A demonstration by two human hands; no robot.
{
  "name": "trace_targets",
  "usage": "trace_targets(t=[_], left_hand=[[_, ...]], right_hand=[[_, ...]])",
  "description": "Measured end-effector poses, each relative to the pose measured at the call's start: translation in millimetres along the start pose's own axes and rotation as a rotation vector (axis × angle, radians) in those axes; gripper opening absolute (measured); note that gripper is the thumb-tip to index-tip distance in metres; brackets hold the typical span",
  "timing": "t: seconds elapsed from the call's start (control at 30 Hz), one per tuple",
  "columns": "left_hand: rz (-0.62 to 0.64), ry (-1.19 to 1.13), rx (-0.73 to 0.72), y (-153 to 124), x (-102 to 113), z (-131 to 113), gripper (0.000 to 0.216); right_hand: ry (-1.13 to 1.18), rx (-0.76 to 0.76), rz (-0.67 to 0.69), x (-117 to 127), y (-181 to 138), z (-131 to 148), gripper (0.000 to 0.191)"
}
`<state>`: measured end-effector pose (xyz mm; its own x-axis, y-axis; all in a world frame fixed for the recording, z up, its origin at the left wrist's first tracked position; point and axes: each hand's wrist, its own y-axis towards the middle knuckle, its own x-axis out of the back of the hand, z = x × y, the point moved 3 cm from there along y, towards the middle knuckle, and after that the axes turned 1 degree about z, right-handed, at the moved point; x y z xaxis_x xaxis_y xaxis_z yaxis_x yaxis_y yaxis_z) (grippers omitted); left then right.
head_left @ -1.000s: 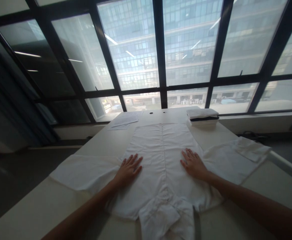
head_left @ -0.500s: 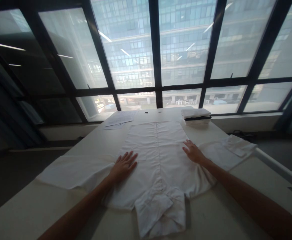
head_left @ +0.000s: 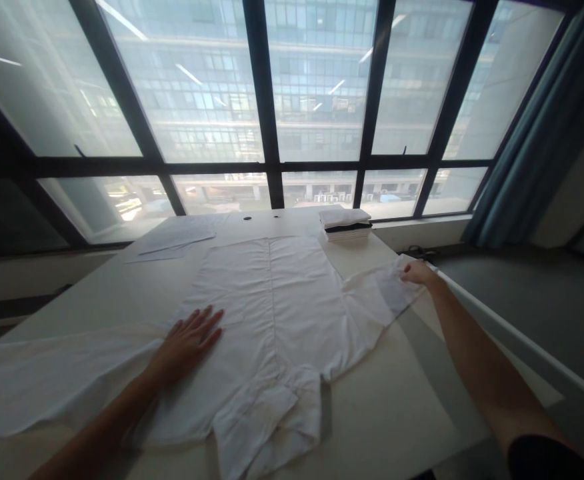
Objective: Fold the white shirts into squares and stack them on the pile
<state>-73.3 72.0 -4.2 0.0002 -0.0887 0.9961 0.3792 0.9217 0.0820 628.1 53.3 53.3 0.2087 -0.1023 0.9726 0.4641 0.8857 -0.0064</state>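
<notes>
A white shirt (head_left: 302,300) lies spread on the table, its buttoned front running down the middle and its crumpled collar end towards me. My left hand (head_left: 186,343) rests flat on the shirt's left side, fingers spread. At the right, my right hand (head_left: 417,272) is closed on the end of the shirt's right sleeve (head_left: 372,300), which stretches out from the body towards the table edge. The left sleeve (head_left: 62,373) lies out to the left, under and past my left forearm.
A stack of folded white cloths (head_left: 345,225) with one dark layer stands at the far right of the white table (head_left: 372,413). Sheets of paper (head_left: 177,237) lie at the far left. Tall windows (head_left: 317,80) rise behind, with a blue curtain (head_left: 527,133) at the right.
My right hand has moved right from the shirt's body to the sleeve end and closed on it; the sleeve now reaches outward. My left hand stays flat. The view has turned right.
</notes>
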Motion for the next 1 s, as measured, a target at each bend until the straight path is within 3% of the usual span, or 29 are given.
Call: trace_targets(t=[0.1,0.3,0.47,0.6,0.7,0.8,0.9,1.0], left_hand=[[-0.036,-0.001,-0.014,0.1,2.0,0.1,0.06],[-0.004,-0.016,0.007,-0.7,3.0,-1.6,0.062],[-0.093,-0.126,0.0,5.3,12.4,-1.3,0.067],[-0.191,-0.45,-0.029,17.5,45.4,-16.7,0.083],[-0.073,-0.834,-0.011,28.5,72.3,-54.5,0.088],[0.128,-1.308,-0.057,36.9,89.0,-116.7,0.078],[0.339,-1.76,-0.115,41.6,89.6,-181.4,0.069],[0.487,-2.025,-0.11,43.5,76.5,-225.4,0.06]], right_hand=[[-0.008,-0.03,0.051,-5.8,2.4,0.4,0.016],[0.067,-0.109,-0.022,-9.3,-3.2,11.5,0.025],[0.297,-0.053,-0.02,17.4,-4.3,24.4,0.017],[0.561,0.033,-0.025,41.9,-15.4,60.8,0.029],[0.986,0.149,0.083,46.8,-40.8,108.2,0.024],[1.245,0.228,0.171,36.9,-79.2,161.3,0.018],[1.408,0.337,0.284,12.9,-122.3,208.6,0.022],[1.392,0.41,0.407,-15.9,-158.5,239.8,0.025]])
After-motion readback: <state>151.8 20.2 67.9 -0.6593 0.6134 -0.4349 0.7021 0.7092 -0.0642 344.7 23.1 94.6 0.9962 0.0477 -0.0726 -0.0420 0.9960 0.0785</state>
